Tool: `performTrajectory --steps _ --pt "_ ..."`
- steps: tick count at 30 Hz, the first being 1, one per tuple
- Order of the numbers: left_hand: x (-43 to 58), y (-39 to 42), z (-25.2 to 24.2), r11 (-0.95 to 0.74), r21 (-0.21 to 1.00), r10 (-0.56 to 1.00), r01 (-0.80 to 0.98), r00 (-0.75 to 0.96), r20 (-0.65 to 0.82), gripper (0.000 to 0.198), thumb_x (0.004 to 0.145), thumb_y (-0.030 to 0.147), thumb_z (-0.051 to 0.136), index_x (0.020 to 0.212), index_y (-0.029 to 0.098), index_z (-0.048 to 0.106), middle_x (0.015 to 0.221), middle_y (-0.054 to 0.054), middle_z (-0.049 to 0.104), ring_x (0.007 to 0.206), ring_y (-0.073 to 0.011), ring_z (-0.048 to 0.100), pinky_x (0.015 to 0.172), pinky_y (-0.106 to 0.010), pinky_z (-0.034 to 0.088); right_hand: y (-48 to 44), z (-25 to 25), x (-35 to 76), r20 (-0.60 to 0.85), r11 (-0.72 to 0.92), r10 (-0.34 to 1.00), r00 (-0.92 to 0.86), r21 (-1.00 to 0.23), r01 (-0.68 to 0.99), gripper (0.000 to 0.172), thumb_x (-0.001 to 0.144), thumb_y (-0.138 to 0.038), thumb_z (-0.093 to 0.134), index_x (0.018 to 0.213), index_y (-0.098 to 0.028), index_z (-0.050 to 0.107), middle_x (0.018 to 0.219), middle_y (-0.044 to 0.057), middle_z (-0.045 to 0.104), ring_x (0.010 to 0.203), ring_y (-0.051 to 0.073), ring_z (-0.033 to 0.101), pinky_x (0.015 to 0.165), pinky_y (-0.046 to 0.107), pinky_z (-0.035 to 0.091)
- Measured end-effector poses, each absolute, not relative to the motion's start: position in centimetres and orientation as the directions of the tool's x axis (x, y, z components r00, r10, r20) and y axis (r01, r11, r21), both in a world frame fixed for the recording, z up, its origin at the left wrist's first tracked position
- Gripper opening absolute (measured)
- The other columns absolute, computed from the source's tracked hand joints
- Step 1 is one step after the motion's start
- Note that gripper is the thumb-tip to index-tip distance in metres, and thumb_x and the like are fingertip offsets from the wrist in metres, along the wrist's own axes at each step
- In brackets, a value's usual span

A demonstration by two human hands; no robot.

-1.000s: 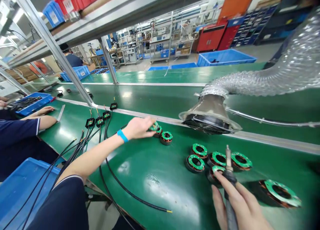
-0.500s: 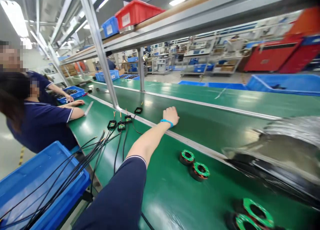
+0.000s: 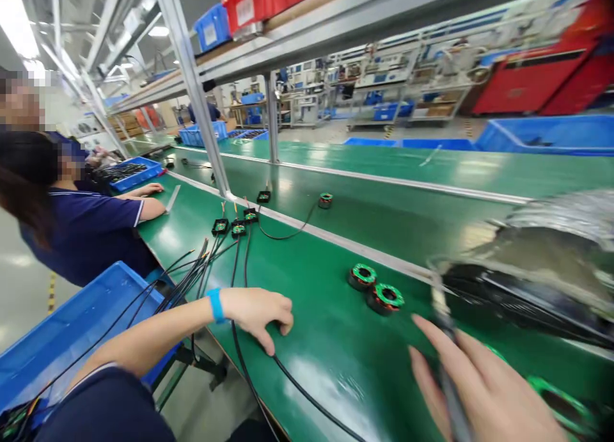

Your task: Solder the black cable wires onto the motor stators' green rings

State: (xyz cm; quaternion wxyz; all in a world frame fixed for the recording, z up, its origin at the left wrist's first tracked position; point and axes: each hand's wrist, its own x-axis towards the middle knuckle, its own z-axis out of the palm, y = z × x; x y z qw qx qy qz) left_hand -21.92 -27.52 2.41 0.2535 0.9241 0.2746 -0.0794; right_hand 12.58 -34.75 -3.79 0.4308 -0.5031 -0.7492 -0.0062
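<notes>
My left hand (image 3: 259,314), wearing a blue wristband, hovers low over the green bench. Its fingers are curved, and a gap shows between thumb and fingers. The thumb tip is at a black cable (image 3: 314,400); whether it touches is unclear. At lower right, my blurred right hand (image 3: 484,384) has a slim grey tool (image 3: 448,371) with a pale tip between its fingers; its exact kind is unclear. Two ring-shaped motor stators (image 3: 387,296) with green boards sit between my hands. Another stator (image 3: 326,200) rests on the far strip, near a cabled black housing (image 3: 263,196).
Several black housings (image 3: 238,229) with cables lie by the metal post (image 3: 192,84). A blue bin (image 3: 119,282) stands at left, beside a seated co-worker (image 3: 91,224). Clear plastic wrapping (image 3: 537,269) covers black items at right. A shelf beam (image 3: 336,39) spans overhead.
My left hand has drawn back from the far strip to the near bench, leaving a stator visible there. My right hand with the grey tool has come into view.
</notes>
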Motion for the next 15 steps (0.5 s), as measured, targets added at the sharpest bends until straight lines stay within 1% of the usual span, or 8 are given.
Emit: performTrajectory --steps 1,2,5,6,8,11,13,15 --pt "-22.9 -28.5 1.9 -0.707 0.452 0.488 0.545 0.837 -0.246 0.029 0.079 0.041 0.092 0.091 0.024 0.071 0.096 -0.002 0.066 0.091 -0.0208 0.065 0.069 -0.029 0.045 -34.0 -3.3 11.9 0.619 0.471 0.765 -0.178 -0.35 0.809 0.048 0.107 -0.052 0.046 0.146 -0.027 0.058 0.131 0.017 0.064 0.115 0.04 0.064 0.099 0.061 0.053" --pt "-23.6 -29.3 1.3 -0.697 0.466 0.512 0.545 0.833 -0.209 0.024 0.085 0.038 0.088 0.089 0.024 0.07 0.093 -0.002 0.066 0.091 -0.0199 0.064 0.074 -0.029 0.046 -33.0 -3.0 11.0 0.602 0.468 0.767 -0.222 -0.289 0.835 0.048 0.108 -0.049 0.042 0.147 -0.024 0.056 0.13 0.018 0.064 0.112 0.039 0.065 0.097 0.059 0.055" --pt "-23.9 -31.3 0.1 -0.684 0.437 0.6 0.584 0.791 -0.117 0.019 0.095 0.034 0.078 0.087 0.022 0.066 0.088 -0.001 0.065 0.089 -0.0182 0.062 0.082 -0.028 0.046 -28.5 -3.0 8.2 0.591 0.448 0.761 -0.268 -0.18 0.876 0.041 0.109 -0.036 0.039 0.144 -0.019 0.053 0.125 0.018 0.065 0.111 0.035 0.066 0.103 0.056 0.052" --pt "-23.7 -31.7 -0.1 -0.682 0.412 0.625 0.604 0.774 -0.099 0.019 0.097 0.034 0.076 0.088 0.021 0.066 0.089 -0.002 0.065 0.089 -0.0186 0.061 0.082 -0.029 0.045 -27.0 -3.3 7.4 0.586 0.45 0.76 -0.28 -0.163 0.878 0.04 0.108 -0.033 0.04 0.143 -0.018 0.052 0.124 0.017 0.065 0.109 0.034 0.066 0.101 0.054 0.052" --pt "-23.1 -32.4 -0.2 -0.678 0.371 0.659 0.635 0.748 -0.077 0.018 0.098 0.033 0.074 0.091 0.02 0.065 0.091 -0.003 0.065 0.09 -0.0198 0.06 0.082 -0.03 0.044 -24.5 -4.0 6.3 0.564 0.452 0.772 -0.293 -0.162 0.877 0.037 0.107 -0.028 0.041 0.141 -0.016 0.052 0.123 0.017 0.066 0.104 0.032 0.066 0.093 0.049 0.054" --pt "-21.6 -32.9 0.0 -0.695 0.324 0.665 0.642 0.746 -0.05 0.019 0.097 0.035 0.076 0.097 0.019 0.065 0.101 -0.005 0.067 0.095 -0.0218 0.06 0.086 -0.033 0.044 -22.4 -5.2 6.0 0.539 0.453 0.786 -0.303 -0.168 0.876 0.034 0.106 -0.02 0.037 0.134 -0.015 0.056 0.116 0.016 0.068 0.099 0.03 0.065 0.082 0.043 0.053" --pt "-20.1 -33.2 -0.2 -0.739 0.288 0.628 0.609 0.777 -0.031 0.028 0.095 0.042 0.078 0.106 0.019 0.066 0.107 -0.007 0.068 0.098 -0.0232 0.06 0.087 -0.035 0.045 -22.2 -5.7 6.5 0.534 0.458 0.785 -0.314 -0.16 0.874 0.034 0.106 -0.019 0.036 0.132 -0.014 0.058 0.115 0.015 0.068 0.101 0.03 0.064 0.081 0.042 0.053" --pt "-18.0 -33.7 -0.7 -0.798 0.258 0.56 0.544 0.828 -0.014 0.038 0.094 0.049 0.077 0.113 0.018 0.066 0.108 -0.008 0.067 0.099 -0.0245 0.061 0.086 -0.036 0.047 -22.8 -6.0 7.3 0.533 0.463 0.782 -0.321 -0.153 0.873 0.035 0.107 -0.02 0.037 0.133 -0.014 0.059 0.116 0.015 0.067 0.104 0.03 0.063 0.084 0.042 0.053"
